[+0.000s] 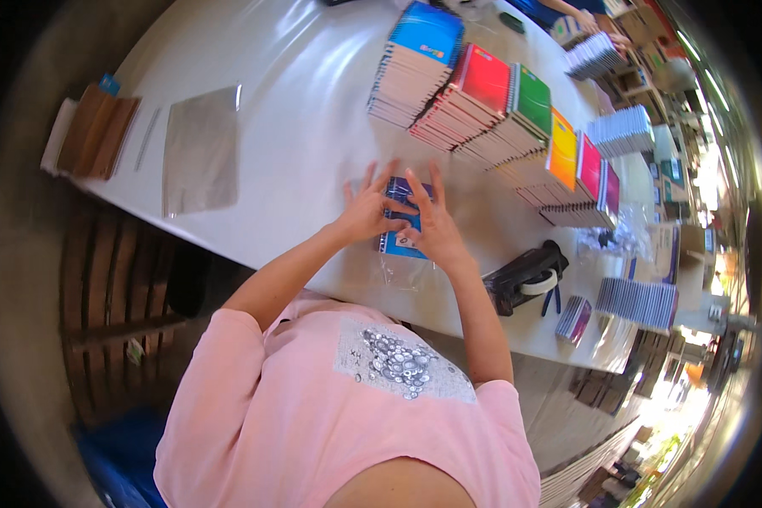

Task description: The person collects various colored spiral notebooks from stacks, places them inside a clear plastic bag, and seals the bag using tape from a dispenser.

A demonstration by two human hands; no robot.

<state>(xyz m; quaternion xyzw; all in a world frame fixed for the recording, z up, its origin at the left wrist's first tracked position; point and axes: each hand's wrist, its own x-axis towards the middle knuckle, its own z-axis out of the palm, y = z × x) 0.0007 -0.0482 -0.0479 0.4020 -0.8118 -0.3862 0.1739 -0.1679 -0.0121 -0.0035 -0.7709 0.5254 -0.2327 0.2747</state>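
A small spiral notebook (391, 245) with a blue and purple cover lies on the white table right in front of me. Clear plastic wrap (402, 275) sticks out past its near edge, so it seems to be inside a clear bag. My left hand (366, 212) rests over the notebook's left side, fingers spread. From the right, my right hand (436, 227) lies over the cover with its fingers apart too. Both hands press on or touch the notebook, and they hide much of its cover.
Tall stacks of spiral notebooks in blue (427, 34), red (484, 74), green (529, 97) and yellow (562, 152) stand beyond my hands. A black tape dispenser (516, 279) sits at right. A clear sheet (201, 152) and brown box (97, 131) lie left. Another person's hand (586, 19) shows far right.
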